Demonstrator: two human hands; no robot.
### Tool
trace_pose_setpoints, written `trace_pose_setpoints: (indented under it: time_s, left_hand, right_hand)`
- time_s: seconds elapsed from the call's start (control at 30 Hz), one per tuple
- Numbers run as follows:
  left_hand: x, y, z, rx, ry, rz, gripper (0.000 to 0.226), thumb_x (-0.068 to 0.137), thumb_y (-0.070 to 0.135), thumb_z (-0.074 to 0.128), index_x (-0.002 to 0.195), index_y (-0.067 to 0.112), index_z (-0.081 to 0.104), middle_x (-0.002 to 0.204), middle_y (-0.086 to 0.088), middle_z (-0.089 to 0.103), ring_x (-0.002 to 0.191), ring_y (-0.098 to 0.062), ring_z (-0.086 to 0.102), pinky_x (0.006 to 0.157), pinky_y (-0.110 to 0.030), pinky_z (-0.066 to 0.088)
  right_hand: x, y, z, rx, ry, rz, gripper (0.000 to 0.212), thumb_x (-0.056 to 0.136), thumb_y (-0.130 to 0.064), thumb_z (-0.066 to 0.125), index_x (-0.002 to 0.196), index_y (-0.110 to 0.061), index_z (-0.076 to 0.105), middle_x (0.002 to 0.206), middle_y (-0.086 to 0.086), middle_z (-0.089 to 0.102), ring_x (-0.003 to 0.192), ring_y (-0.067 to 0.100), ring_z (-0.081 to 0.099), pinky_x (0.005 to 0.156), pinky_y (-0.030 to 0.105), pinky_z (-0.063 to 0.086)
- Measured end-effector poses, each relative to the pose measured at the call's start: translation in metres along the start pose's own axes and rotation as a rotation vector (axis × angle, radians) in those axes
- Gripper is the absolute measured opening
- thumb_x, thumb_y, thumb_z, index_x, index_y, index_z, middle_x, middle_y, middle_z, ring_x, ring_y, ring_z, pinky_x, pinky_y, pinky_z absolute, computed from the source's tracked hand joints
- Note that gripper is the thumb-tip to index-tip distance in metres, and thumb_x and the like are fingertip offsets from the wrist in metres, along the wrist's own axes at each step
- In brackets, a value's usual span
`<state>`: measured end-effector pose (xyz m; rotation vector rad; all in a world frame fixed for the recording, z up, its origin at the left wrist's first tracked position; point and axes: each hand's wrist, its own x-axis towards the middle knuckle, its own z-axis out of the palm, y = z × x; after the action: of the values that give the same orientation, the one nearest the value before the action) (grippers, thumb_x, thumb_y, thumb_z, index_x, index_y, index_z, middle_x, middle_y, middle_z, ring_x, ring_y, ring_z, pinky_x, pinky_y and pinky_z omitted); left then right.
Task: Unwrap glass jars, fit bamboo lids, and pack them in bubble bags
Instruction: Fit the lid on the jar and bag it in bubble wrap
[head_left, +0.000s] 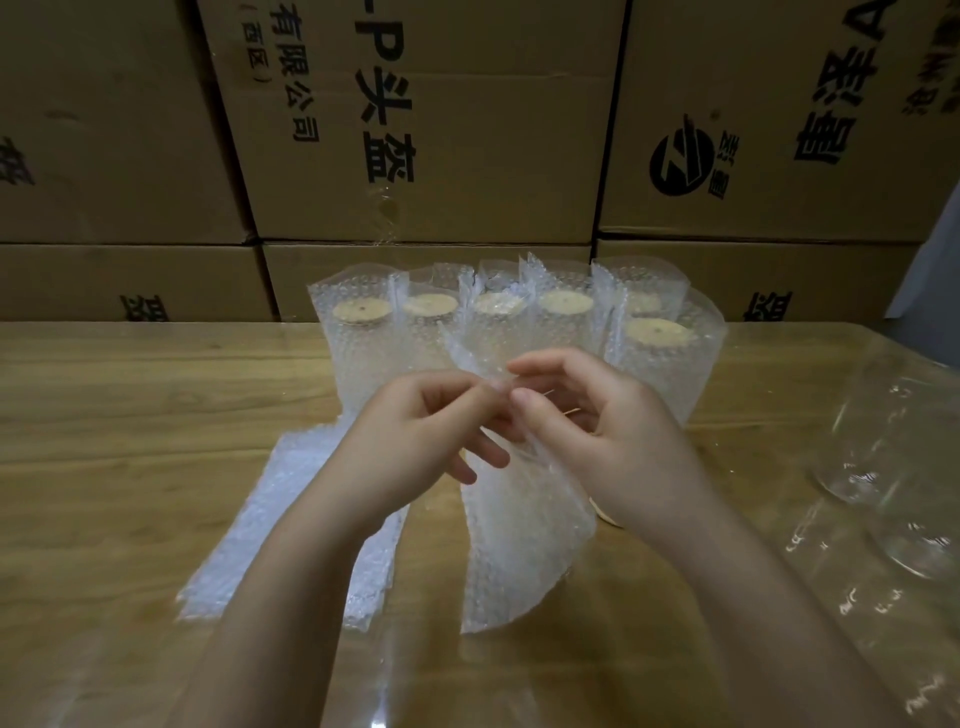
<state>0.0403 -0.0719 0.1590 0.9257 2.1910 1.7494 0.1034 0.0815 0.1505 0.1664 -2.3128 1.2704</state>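
Both hands are up over the middle of the worktop, working the top edge of one bubble bag. The left hand pinches the rim between thumb and forefinger, with the other fingers loosely curled below. The right hand does the same from the other side, thumb and fingertips closed on the rim. The two pinches almost touch each other.

The bag is clear with small round bubbles all over, kinda milky where the light hits it. It hangs from the hands and bows out toward the near edge of the worktop like a curved sleeve, and its bottom end is down by the worktop. I can't tell whether the mouth is open.

Just left of it, a stack of flat bubble bags lies on the wood, running toward the near left corner.

Along the far edge there's a row of packed jars, each standing upright in its own bubble bag with the bag top sticking up open. You can see the pale round bamboo lids through the openings. One more packed jar sits just in front of the row's right end.

Near the right edge, bare glass jars sit in shiny clear plastic, hard to make out. Cardboard boxes with black print are stacked behind the worktop.
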Motion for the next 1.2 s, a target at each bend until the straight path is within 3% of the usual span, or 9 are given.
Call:
trace_pose_setpoints:
  time_s: [0.1, 0.2, 0.43, 0.63, 0.73, 0.87, 0.97, 1.07, 1.2]
  left_hand:
    - [0.001, 0.000, 0.000, 0.003, 0.028, -0.028, 0.024, 0.091, 0.029, 0.058, 0.077, 0.020, 0.076, 0.077, 0.002, 0.074, 0.069, -0.012, 0.071, 0.052, -0.016, 0.050]
    - [0.001, 0.001, -0.001, -0.043, 0.038, -0.045, 0.027, 0.086, 0.039, 0.060, 0.076, 0.021, 0.076, 0.076, 0.001, 0.074, 0.067, -0.013, 0.071, 0.051, -0.018, 0.051]
    - [0.001, -0.003, -0.007, -0.013, 0.006, -0.054, 0.017, 0.090, 0.015, 0.063, 0.079, 0.019, 0.076, 0.071, -0.001, 0.073, 0.069, -0.008, 0.070, 0.053, -0.015, 0.050]
    - [0.003, -0.005, -0.004, -0.030, 0.070, -0.046, 0.012, 0.084, 0.020, 0.069, 0.075, 0.017, 0.076, 0.067, -0.002, 0.072, 0.062, -0.005, 0.067, 0.052, -0.014, 0.049]
    - [0.003, -0.003, -0.003, -0.035, 0.059, -0.038, 0.018, 0.074, 0.033, 0.072, 0.076, 0.016, 0.076, 0.071, -0.004, 0.073, 0.065, -0.008, 0.069, 0.053, -0.015, 0.050]
    - [0.002, -0.002, -0.005, -0.022, 0.055, -0.031, 0.019, 0.071, 0.037, 0.070, 0.072, 0.019, 0.074, 0.072, -0.001, 0.074, 0.065, -0.009, 0.070, 0.054, -0.015, 0.050]
    - [0.001, 0.000, -0.004, 0.002, 0.125, -0.024, 0.022, 0.075, 0.038, 0.072, 0.070, 0.016, 0.070, 0.067, 0.001, 0.072, 0.063, -0.009, 0.069, 0.053, -0.016, 0.051]
    - [-0.001, 0.000, 0.000, 0.155, 0.197, 0.004, 0.039, 0.070, 0.051, 0.072, 0.069, 0.014, 0.059, 0.061, 0.001, 0.069, 0.064, -0.017, 0.069, 0.057, -0.031, 0.055]
    - [-0.002, 0.001, 0.003, 0.181, 0.177, 0.013, 0.018, 0.084, 0.025, 0.068, 0.071, 0.019, 0.058, 0.067, -0.001, 0.070, 0.066, -0.015, 0.069, 0.060, -0.035, 0.057]
  right_hand:
    - [-0.001, -0.004, -0.001, 0.009, -0.022, 0.012, 0.019, 0.086, -0.033, 0.063, 0.105, -0.034, 0.063, 0.093, -0.018, 0.068, 0.088, -0.003, 0.064, 0.075, 0.020, 0.054]
    - [-0.002, -0.007, -0.001, 0.009, -0.040, 0.001, 0.015, 0.086, -0.026, 0.067, 0.101, -0.031, 0.067, 0.091, -0.016, 0.070, 0.086, -0.003, 0.066, 0.075, 0.020, 0.055]
    - [-0.003, -0.009, -0.003, -0.038, -0.074, 0.025, 0.031, 0.084, -0.023, 0.070, 0.114, -0.027, 0.063, 0.102, -0.017, 0.067, 0.092, -0.005, 0.063, 0.081, 0.020, 0.054]
    - [-0.006, -0.014, 0.001, -0.082, -0.056, 0.040, 0.051, 0.074, -0.043, 0.064, 0.124, -0.032, 0.058, 0.107, -0.021, 0.064, 0.094, -0.006, 0.062, 0.083, 0.024, 0.055]
    - [-0.005, -0.013, 0.003, -0.120, -0.047, 0.041, 0.044, 0.083, -0.034, 0.065, 0.126, -0.031, 0.058, 0.110, -0.017, 0.066, 0.097, -0.004, 0.062, 0.083, 0.022, 0.054]
    - [-0.004, -0.011, -0.001, 0.049, -0.066, 0.104, 0.029, 0.094, -0.023, 0.056, 0.121, -0.029, 0.062, 0.101, -0.016, 0.070, 0.091, -0.007, 0.064, 0.078, 0.010, 0.050]
    - [-0.004, -0.011, -0.005, 0.143, -0.090, 0.125, 0.028, 0.096, -0.017, 0.052, 0.117, -0.034, 0.062, 0.096, -0.022, 0.071, 0.089, -0.005, 0.064, 0.077, 0.014, 0.052]
    - [-0.004, -0.011, -0.001, 0.210, -0.071, 0.122, 0.033, 0.093, -0.008, 0.056, 0.110, -0.035, 0.061, 0.096, -0.020, 0.071, 0.085, -0.002, 0.067, 0.079, 0.021, 0.056]
    - [-0.003, -0.009, 0.006, 0.081, 0.035, 0.063, 0.032, 0.088, -0.012, 0.063, 0.106, -0.038, 0.056, 0.089, -0.016, 0.067, 0.077, 0.004, 0.067, 0.072, 0.028, 0.058]
